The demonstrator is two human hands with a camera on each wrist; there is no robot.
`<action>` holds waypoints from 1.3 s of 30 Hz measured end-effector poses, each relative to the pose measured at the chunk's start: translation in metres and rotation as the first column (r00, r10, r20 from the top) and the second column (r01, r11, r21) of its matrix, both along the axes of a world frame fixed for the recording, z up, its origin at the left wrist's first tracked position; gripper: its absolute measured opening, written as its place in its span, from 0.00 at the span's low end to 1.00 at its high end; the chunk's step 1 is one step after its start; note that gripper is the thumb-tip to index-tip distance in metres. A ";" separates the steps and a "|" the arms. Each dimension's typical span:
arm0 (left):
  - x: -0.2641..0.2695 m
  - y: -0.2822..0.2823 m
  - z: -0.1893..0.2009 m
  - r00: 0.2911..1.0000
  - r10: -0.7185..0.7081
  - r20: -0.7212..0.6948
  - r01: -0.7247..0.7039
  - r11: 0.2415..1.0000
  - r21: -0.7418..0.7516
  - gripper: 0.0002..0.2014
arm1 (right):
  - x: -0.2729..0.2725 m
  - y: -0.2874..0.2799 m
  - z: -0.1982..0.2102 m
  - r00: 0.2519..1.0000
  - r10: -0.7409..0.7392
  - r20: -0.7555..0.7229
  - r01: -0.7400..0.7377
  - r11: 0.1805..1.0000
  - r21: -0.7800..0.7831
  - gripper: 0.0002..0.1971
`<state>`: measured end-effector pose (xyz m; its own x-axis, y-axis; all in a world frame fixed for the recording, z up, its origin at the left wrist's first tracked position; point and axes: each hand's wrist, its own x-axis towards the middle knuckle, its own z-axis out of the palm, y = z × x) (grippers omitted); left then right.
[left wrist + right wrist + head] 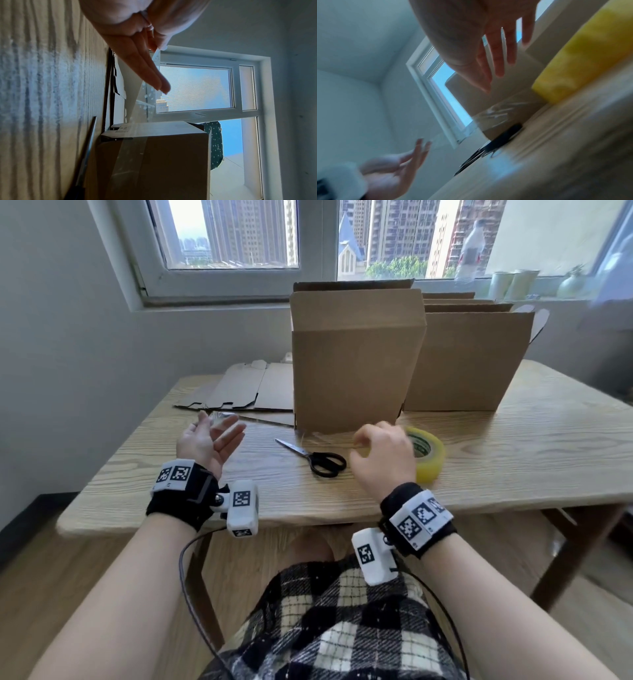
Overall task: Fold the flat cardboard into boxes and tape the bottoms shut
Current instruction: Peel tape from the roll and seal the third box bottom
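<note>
A folded cardboard box (356, 361) stands upright mid-table, with a second box (469, 357) behind it on the right. A strip of clear tape (142, 108) runs from the box's lower edge out to my left hand (219, 426), which pinches its free end between thumb and finger, the other fingers straight. My right hand (370, 440) hovers just above the table beside the yellowish tape roll (428, 453), fingers loose and spread, holding nothing. Black-handled scissors (315, 457) lie between the hands.
Flat cardboard sheets (246, 392) lie at the back left of the wooden table (513, 474). Behind the boxes is a window sill with pots (513, 284). My lap is at the table's near edge.
</note>
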<state>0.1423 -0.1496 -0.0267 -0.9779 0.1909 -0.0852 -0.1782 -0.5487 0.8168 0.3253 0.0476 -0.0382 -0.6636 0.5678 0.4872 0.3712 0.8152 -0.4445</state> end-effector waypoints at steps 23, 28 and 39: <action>-0.011 0.010 0.002 0.999 -0.001 0.040 -0.001 0.999 0.038 0.15 | -0.030 -0.048 0.006 0.886 0.020 0.464 -0.016 1.000 -0.012 0.06; -0.008 0.014 0.013 0.999 0.031 0.035 -0.031 0.999 0.007 0.15 | -0.026 -0.053 0.021 0.795 0.081 0.602 -0.057 0.997 -0.060 0.10; -0.007 0.017 0.023 0.997 0.074 0.014 -0.074 0.997 -0.030 0.15 | 0.014 -0.019 0.054 0.753 0.018 0.658 -0.103 0.990 0.091 0.08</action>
